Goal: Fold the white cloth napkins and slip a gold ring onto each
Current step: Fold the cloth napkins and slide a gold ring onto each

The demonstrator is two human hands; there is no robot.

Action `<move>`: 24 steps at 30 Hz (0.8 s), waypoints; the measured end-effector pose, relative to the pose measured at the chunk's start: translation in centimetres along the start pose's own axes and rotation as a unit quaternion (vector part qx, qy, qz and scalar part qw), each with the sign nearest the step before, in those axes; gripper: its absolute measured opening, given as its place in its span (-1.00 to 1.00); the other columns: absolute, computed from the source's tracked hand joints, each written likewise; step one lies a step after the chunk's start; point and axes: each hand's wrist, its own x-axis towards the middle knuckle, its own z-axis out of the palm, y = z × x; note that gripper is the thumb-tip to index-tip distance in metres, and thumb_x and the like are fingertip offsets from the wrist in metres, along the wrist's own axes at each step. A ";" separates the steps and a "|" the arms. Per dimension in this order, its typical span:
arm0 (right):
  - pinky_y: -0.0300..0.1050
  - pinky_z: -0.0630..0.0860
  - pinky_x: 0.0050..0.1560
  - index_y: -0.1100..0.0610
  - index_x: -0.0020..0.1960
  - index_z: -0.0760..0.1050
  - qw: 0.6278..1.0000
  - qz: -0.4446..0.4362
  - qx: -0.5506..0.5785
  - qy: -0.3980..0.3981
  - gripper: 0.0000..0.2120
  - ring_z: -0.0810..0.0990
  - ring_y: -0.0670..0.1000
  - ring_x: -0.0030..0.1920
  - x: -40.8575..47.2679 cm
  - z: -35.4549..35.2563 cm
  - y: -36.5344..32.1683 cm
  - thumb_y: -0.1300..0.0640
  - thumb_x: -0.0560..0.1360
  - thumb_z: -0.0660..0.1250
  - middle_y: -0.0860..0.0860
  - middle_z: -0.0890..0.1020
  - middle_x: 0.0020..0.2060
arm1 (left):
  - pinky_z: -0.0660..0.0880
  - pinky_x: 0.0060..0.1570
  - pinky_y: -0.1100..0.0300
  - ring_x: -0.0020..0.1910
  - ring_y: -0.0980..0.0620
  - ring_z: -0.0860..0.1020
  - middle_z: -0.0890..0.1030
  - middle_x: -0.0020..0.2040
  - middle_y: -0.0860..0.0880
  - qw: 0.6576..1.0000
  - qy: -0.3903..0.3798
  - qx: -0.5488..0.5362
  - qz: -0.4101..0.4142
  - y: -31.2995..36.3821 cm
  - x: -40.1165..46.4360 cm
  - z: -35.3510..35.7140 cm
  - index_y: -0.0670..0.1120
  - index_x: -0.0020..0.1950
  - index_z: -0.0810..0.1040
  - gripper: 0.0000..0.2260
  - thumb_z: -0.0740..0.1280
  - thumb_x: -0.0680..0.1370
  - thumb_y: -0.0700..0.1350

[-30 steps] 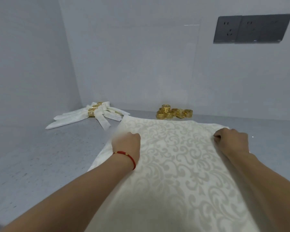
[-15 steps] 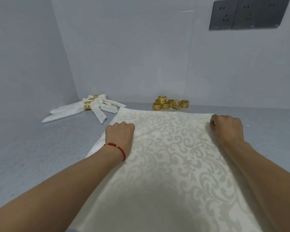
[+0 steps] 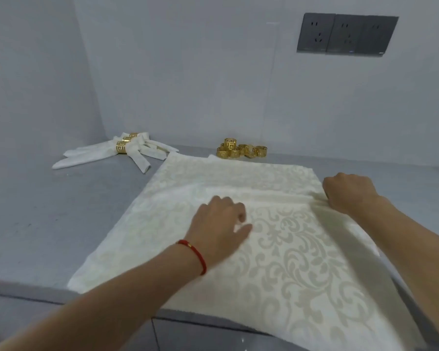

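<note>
A white damask napkin (image 3: 302,262) lies spread on the grey counter (image 3: 48,211), its near end hanging over the front edge. A raised fold ridge runs across it between my hands. My left hand (image 3: 221,224), with a red bracelet at the wrist, rests near the napkin's middle with its fingers curled into the ridge. At the napkin's right edge my right hand (image 3: 347,193) is closed on the same ridge. A pile of loose gold rings (image 3: 241,150) sits just beyond the napkin's far edge by the wall.
Folded napkins with gold rings on them (image 3: 107,154) lie fanned out in the back left corner. Walls close the counter at the back and the left. Dark wall sockets (image 3: 345,34) are high on the right. The counter's front edge (image 3: 23,287) runs close to me.
Both hands have come back from the far corners toward me. The left hand has shifted right to the middle. The far part now lies flat, with a ridge pulled up across the cloth.
</note>
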 end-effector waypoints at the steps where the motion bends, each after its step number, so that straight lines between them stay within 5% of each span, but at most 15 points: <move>1: -0.07 0.46 -0.07 0.06 0.15 0.52 0.999 0.000 -0.023 -0.037 -0.81 0.64 0.11 0.05 -1.4 -0.5 0.3 0.21 0.56 0.28 -0.01 0.49 -0.12 | 0.36 0.16 0.06 0.10 0.06 0.41 0.52 0.05 0.12 0.999 -0.015 -0.030 0.020 1.3 -1.5 0.2 0.10 0.07 0.51 -0.76 0.25 0.56 0.23; 4: -0.10 0.43 -0.10 0.04 0.15 0.54 0.994 -0.012 -0.060 -0.094 -0.80 0.64 0.06 -0.02 -4.6 -1.8 0.5 0.16 0.53 0.33 -0.06 0.51 -0.15 | 0.27 0.26 0.07 0.23 0.12 0.36 0.49 0.18 0.16 0.992 -0.066 -0.068 0.085 3.6 -4.9 0.8 0.14 0.16 0.49 -0.61 0.25 0.49 0.36; 6: -0.10 0.43 -0.11 0.03 0.09 0.52 0.995 -0.017 -0.069 -0.064 -0.85 0.58 0.05 -0.10 -6.6 -2.4 -0.2 0.14 0.53 0.30 -0.07 0.51 -0.18 | 0.22 0.31 0.04 0.27 0.13 0.33 0.46 0.21 0.17 0.986 -0.097 -0.067 0.114 4.0 -6.3 1.0 0.15 0.15 0.48 -0.62 0.27 0.49 0.36; 9: 0.05 0.43 0.15 -0.01 0.24 0.48 0.994 -0.075 -0.055 0.065 -0.76 0.50 0.10 0.22 -9.0 -2.4 -1.7 0.03 0.57 0.26 0.00 0.55 0.14 | 0.23 0.31 -0.01 0.21 0.14 0.34 0.46 0.14 0.18 0.978 -0.113 -0.099 0.145 3.3 -7.1 0.7 0.10 -0.04 0.50 -0.83 0.30 0.56 0.18; 11: 0.06 0.46 0.24 -0.06 0.25 0.51 0.966 -0.210 0.114 0.103 -0.73 0.50 0.01 0.23 -11.1 -2.3 -2.3 -0.07 0.59 0.28 -0.07 0.58 0.17 | 0.24 0.30 0.00 0.21 0.13 0.34 0.47 0.14 0.17 0.974 -0.121 -0.106 0.160 2.8 -7.1 0.2 0.05 -0.09 0.53 -0.85 0.31 0.59 0.09; 13: -0.08 0.51 0.21 -0.16 0.14 0.58 0.898 -0.314 0.308 0.023 -0.74 0.55 -0.16 0.12 -14.0 -2.8 -3.1 -0.24 0.53 0.34 -0.22 0.61 0.07 | 0.24 0.30 0.03 0.22 0.12 0.33 0.46 0.17 0.15 0.972 -0.134 -0.100 0.165 2.4 -7.2 -0.1 0.01 -0.09 0.54 -0.84 0.30 0.61 0.06; 16: -0.30 0.44 0.12 -0.21 0.07 0.54 0.862 -0.360 0.350 -0.067 -0.60 0.52 -0.18 0.12 -17.9 -2.7 -4.4 -0.42 0.38 0.43 -0.27 0.56 0.03 | 0.31 0.25 0.05 0.18 0.12 0.37 0.48 0.16 0.15 0.971 -0.122 -0.093 0.184 1.3 -7.9 -0.2 0.02 -0.08 0.53 -0.85 0.30 0.60 0.07; 20: -0.37 0.37 0.04 -0.13 -0.05 0.54 0.848 -0.383 0.364 -0.019 -0.71 0.47 -0.11 0.09 -19.4 -1.8 -5.4 -0.27 0.42 0.51 -0.20 0.54 -0.05 | 0.38 0.17 0.08 0.12 0.13 0.44 0.54 0.07 0.15 0.967 -0.084 -0.143 0.195 -0.3 -9.3 -0.4 0.07 -0.06 0.53 -0.83 0.30 0.58 0.14; 24: -0.25 0.49 0.00 -0.10 -0.17 0.65 0.828 -0.349 0.433 -0.067 -0.82 0.59 -0.06 0.01 -19.1 -2.7 -5.2 -0.17 0.39 0.57 -0.20 0.65 -0.12 | 0.40 0.19 0.06 0.13 0.16 0.48 0.55 0.08 0.19 0.963 -0.079 -0.144 0.213 -0.5 -10.4 -0.8 0.09 0.05 0.52 -0.64 0.27 0.51 0.34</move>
